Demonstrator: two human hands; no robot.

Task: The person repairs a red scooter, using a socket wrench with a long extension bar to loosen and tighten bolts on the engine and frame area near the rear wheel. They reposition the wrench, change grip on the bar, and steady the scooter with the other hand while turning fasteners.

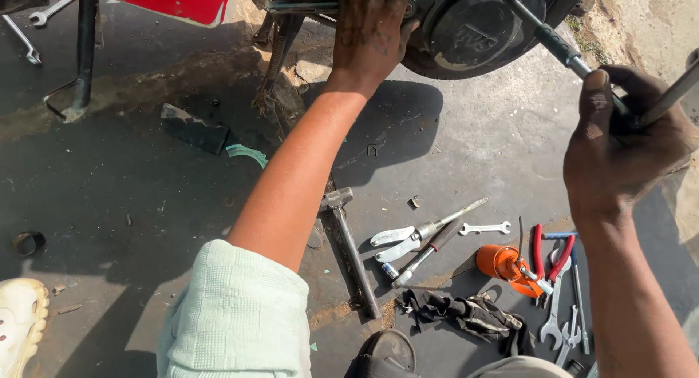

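Dark concrete floor strewn with tools beneath a motorbike
Left hand (370, 30) presses spread against the black engine cover (466, 29); right hand (619, 149) is clenched around a long metal wrench (564, 49) reaching that cover, hammer (351, 248) below

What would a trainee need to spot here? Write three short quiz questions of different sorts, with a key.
1. True or false: the right hand grips a long metal wrench handle.
2. Multiple choice: the left hand rests on A) the hammer, B) the motorcycle's underside, C) the black rag.
3. Fill in: the orange oil can lies beside the red-handled ____.

Key: 1 true; 2 B, with the hammer and black rag lying untouched on the ground; 3 pliers.
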